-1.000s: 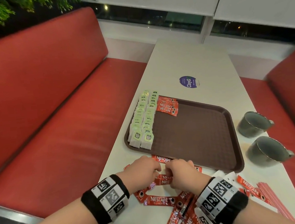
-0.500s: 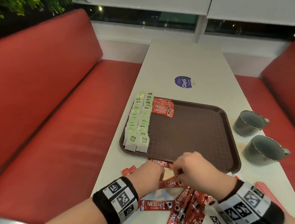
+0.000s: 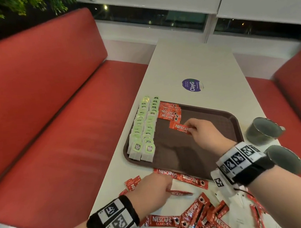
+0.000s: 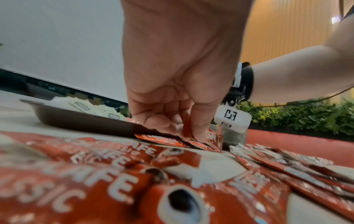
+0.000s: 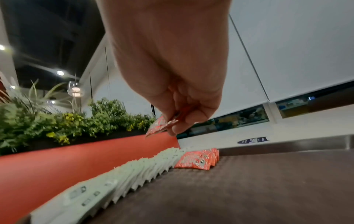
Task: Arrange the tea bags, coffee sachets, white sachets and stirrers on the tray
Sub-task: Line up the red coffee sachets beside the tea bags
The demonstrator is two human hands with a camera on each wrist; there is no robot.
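A brown tray (image 3: 224,115) lies on the white table. Two rows of green-labelled tea bags (image 3: 144,130) run along its left side. A short stack of red coffee sachets (image 3: 169,112) sits at its far left corner. My right hand (image 3: 191,128) hovers over the tray and pinches one red coffee sachet (image 3: 179,128) (image 5: 161,125) just in front of that stack. My left hand (image 3: 163,187) stays on the table before the tray, its fingers pinching another red sachet (image 3: 180,193) (image 4: 186,130). More red sachets (image 3: 195,217) lie scattered near me.
Two grey mugs (image 3: 262,131) stand right of the tray. White sachets (image 3: 239,208) and red stirrers (image 3: 256,212) lie at the near right under my right wrist. A purple sticker (image 3: 191,85) marks the far table. Red bench seats (image 3: 55,122) flank both sides.
My right hand lifted a red sachet from the pile and carried it forward over the tray toward the sachet stack. My left hand stayed at the pile.
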